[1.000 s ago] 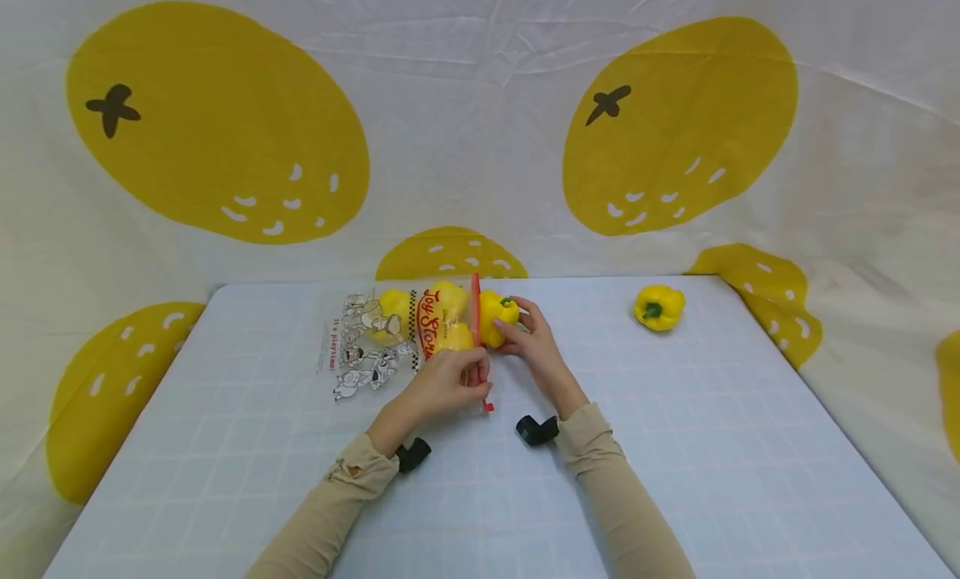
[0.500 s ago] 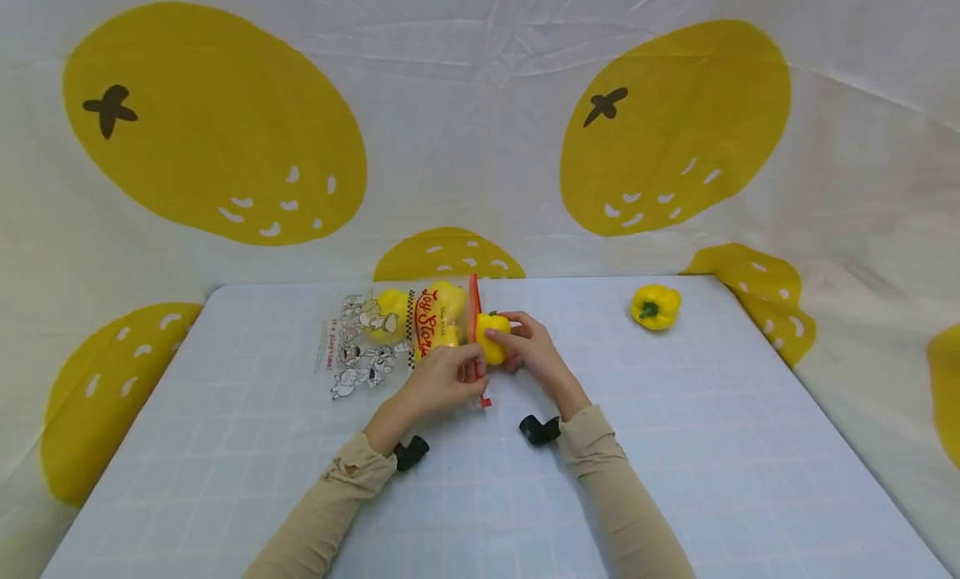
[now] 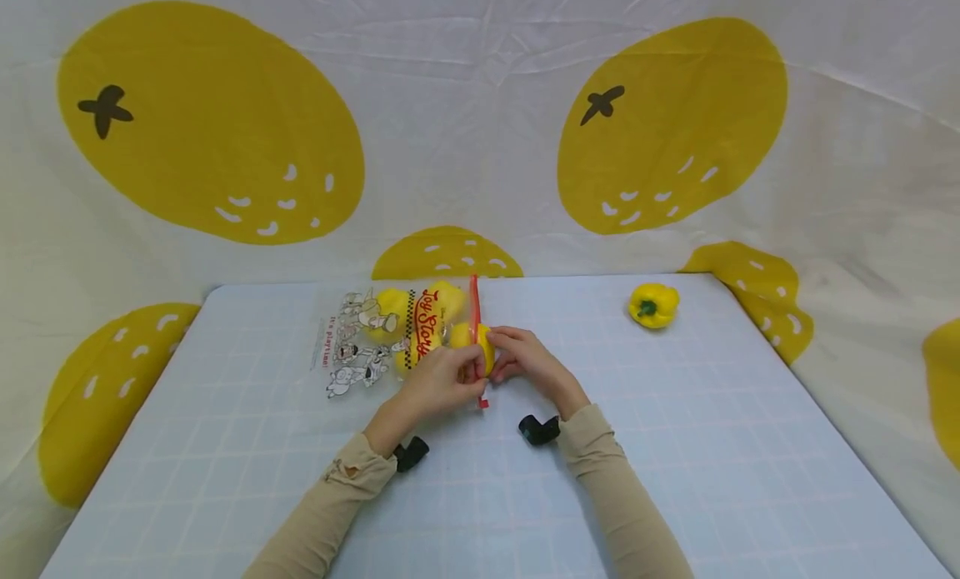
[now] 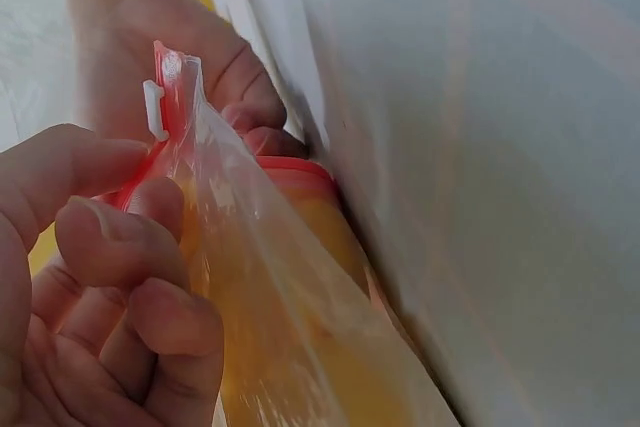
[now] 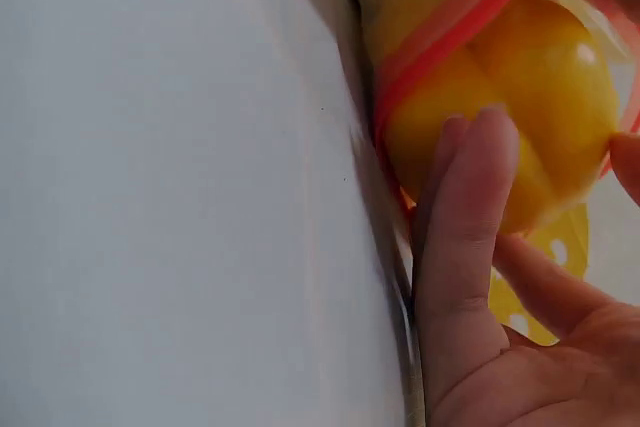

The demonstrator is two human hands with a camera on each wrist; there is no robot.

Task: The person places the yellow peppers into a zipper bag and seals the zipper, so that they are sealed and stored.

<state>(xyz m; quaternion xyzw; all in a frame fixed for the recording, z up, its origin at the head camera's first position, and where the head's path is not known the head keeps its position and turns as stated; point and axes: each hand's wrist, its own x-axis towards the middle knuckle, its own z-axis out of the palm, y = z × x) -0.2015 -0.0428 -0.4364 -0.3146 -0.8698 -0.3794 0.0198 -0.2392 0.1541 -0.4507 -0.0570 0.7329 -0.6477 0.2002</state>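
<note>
A clear zip bag (image 3: pixel 431 321) with a red edge (image 4: pixel 300 169) and printed cartoon figures lies on the table. Several yellow bell peppers (image 3: pixel 450 297) show through its plastic. At the bag's near edge, my left hand (image 3: pixel 442 381) pinches the red strip between thumb and fingers, beside a white slider (image 4: pixel 154 110). My right hand (image 3: pixel 534 366) holds a yellow bell pepper (image 5: pixel 540 97) at the mouth, its fingers (image 5: pixel 475 187) against the rounded surface. Much of that pepper sits behind the red edge, inside the bag. The left hand covers the bag's front corner in the head view.
Another yellow bell pepper (image 3: pixel 652 305) rests at the back right of the pale checked table (image 3: pixel 712 446). A white cloth (image 3: pixel 465 129) with large yellow fruit prints hangs behind the table. Black wrist devices (image 3: pixel 538 430) stick out below both sleeves.
The right hand has moved the pepper left and toward me, deeper into the bag; its green stem no longer shows. The left hand keeps its pinch on the bag's edge.
</note>
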